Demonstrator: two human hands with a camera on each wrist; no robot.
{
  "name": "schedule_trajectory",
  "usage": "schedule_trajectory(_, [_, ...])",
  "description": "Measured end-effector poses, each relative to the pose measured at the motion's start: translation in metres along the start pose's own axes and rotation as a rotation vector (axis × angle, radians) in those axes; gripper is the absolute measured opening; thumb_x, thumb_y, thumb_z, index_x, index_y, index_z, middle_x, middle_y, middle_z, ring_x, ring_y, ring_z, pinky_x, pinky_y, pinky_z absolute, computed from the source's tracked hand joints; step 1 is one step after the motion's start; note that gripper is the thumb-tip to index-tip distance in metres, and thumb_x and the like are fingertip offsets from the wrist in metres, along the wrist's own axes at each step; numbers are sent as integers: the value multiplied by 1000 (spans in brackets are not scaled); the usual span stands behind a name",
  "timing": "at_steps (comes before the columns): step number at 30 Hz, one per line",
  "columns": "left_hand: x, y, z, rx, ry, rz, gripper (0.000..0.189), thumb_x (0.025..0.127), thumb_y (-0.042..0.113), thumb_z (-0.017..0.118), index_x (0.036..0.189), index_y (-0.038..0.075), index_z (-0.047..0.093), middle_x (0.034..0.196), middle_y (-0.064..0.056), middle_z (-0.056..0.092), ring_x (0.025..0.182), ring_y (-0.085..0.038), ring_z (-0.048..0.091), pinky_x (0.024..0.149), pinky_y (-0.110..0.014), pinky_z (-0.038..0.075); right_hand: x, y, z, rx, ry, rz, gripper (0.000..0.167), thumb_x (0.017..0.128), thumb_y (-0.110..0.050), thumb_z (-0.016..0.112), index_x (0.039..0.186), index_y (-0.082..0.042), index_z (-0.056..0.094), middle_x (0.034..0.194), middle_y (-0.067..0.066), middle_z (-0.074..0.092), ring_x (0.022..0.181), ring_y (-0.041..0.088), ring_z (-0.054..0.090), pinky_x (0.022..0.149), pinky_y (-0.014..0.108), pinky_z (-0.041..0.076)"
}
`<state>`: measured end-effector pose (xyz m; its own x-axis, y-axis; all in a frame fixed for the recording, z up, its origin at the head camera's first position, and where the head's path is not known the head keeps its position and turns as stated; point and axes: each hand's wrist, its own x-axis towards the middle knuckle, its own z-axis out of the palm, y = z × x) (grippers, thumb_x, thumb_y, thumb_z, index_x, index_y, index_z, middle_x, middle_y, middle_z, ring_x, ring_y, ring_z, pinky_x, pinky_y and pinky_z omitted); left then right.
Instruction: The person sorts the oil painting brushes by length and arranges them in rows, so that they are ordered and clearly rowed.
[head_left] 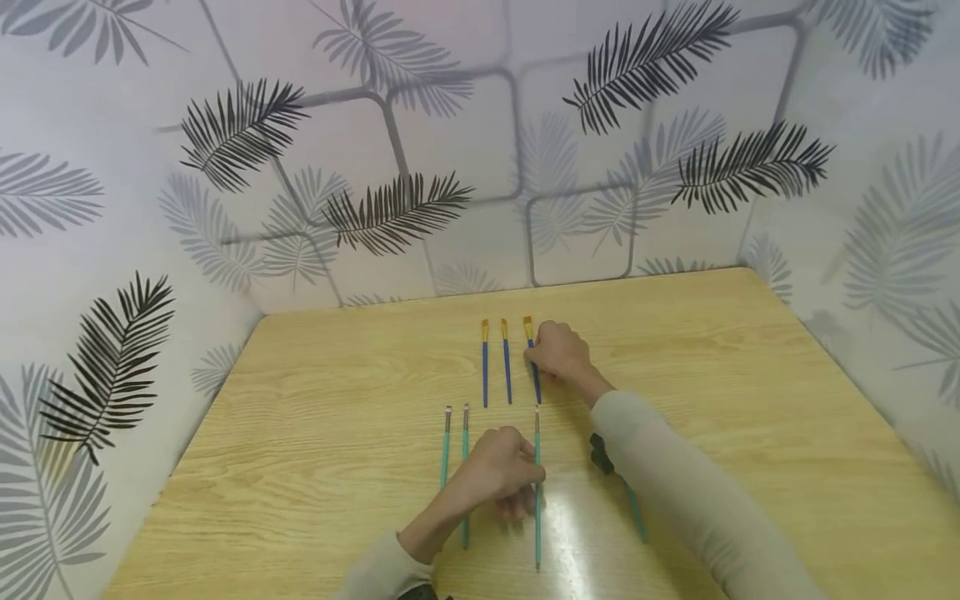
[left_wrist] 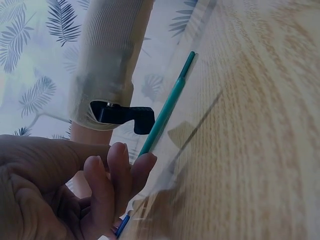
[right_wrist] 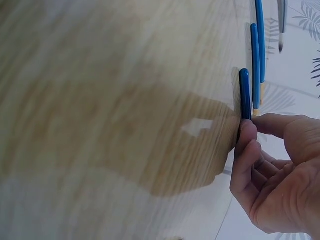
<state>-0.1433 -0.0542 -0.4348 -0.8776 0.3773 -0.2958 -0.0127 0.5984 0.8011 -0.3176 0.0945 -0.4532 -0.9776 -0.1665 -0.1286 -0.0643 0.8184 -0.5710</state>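
My left hand (head_left: 501,468) pinches a teal paintbrush (head_left: 537,533) partway along its handle. In the left wrist view this teal paintbrush (left_wrist: 167,107) slants up off the wood, its shadow lying apart from it. My right hand (head_left: 558,350) holds a blue paintbrush (head_left: 536,387) with golden bristles between thumb and fingers. That brush's dark blue handle (right_wrist: 244,90) lies along the tabletop in the right wrist view. Left of it lie two more blue paintbrushes, a middle one (head_left: 507,367) and a left one (head_left: 485,371). Their bristles point to the wall.
Two teal paintbrushes, an outer one (head_left: 446,450) and an inner one (head_left: 466,433), lie left of my left hand, partly covered by it. Another teal brush (head_left: 634,510) shows beneath the right sleeve (head_left: 690,483). The wooden table (head_left: 337,392) meets a leaf-patterned wall (head_left: 465,150) behind.
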Motion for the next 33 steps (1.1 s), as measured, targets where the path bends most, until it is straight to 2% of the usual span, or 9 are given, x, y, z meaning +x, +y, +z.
schedule_trajectory(5, [0, 0, 2, -5, -11, 7, 12, 86, 2, 65, 75, 1, 68, 53, -9, 67, 36, -13, 59, 37, -29, 51, 1, 5, 0, 11, 1, 6, 46, 95, -22, 61, 50, -13, 52, 47, 1, 58, 39, 13, 57, 36, 20, 39])
schedule_trajectory(9, [1, 0, 2, 1, -14, 16, 17, 86, 1, 63, 70, 1, 67, 54, -10, 67, 36, -13, 59, 37, -29, 51, -1, 9, -3, 49, 0, 19, 47, 97, -30, 62, 54, -11, 54, 55, 3, 65, 43, 14, 60, 39, 20, 43])
schedule_trajectory(15, [0, 2, 2, 9, -16, -21, 10, 86, 1, 63, 86, -6, 70, 54, -10, 67, 37, -14, 60, 39, -30, 52, -10, 14, -14, 120, -3, 28, 39, 97, -37, 61, 75, -4, 65, 67, 6, 72, 49, 15, 63, 42, 22, 45])
schedule_trajectory(21, [0, 3, 0, 26, -15, -36, 11, 87, 1, 64, 77, -3, 67, 54, -8, 67, 38, -14, 61, 40, -30, 53, -20, 19, -27, 218, 12, -4, 39, 97, -34, 61, 110, 2, 62, 87, 16, 76, 53, 17, 65, 52, 27, 54])
schedule_trajectory(23, [-1, 3, -1, 21, -15, -40, 9, 87, 2, 64, 87, -6, 69, 54, -8, 67, 38, -15, 62, 40, -30, 53, -22, 22, -29, 250, 0, -6, 42, 98, -34, 61, 117, 3, 58, 93, 18, 75, 52, 16, 64, 55, 29, 57])
schedule_trajectory(25, [-1, 2, -1, 15, -10, -45, 19, 87, 2, 64, 101, -10, 69, 55, -8, 68, 39, -16, 62, 40, -30, 53, -24, 25, -32, 285, -20, -9, 44, 98, -34, 60, 121, 4, 55, 98, 20, 75, 52, 14, 62, 58, 30, 58])
schedule_trajectory(28, [-2, 1, -3, 18, -7, -44, 28, 87, 2, 64, 112, -11, 67, 56, -8, 68, 39, -16, 62, 41, -30, 53, -26, 30, -34, 326, -43, -8, 47, 99, -35, 60, 124, 3, 53, 101, 21, 74, 50, 15, 60, 59, 33, 59])
schedule_trajectory(30, [-2, 1, -4, 21, -6, -34, 24, 87, 3, 64, 108, -9, 68, 56, -8, 68, 39, -16, 62, 41, -30, 53, -29, 32, -37, 343, -53, -11, 47, 99, -36, 60, 125, 2, 52, 102, 22, 74, 51, 18, 61, 59, 35, 59])
schedule_trajectory(33, [-3, 0, -7, 24, -6, -10, 13, 87, 3, 63, 93, -6, 71, 56, -9, 68, 39, -16, 62, 40, -30, 53, -32, 33, -39, 352, -59, -13, 46, 98, -37, 60, 125, 0, 53, 103, 22, 74, 54, 22, 63, 59, 38, 59])
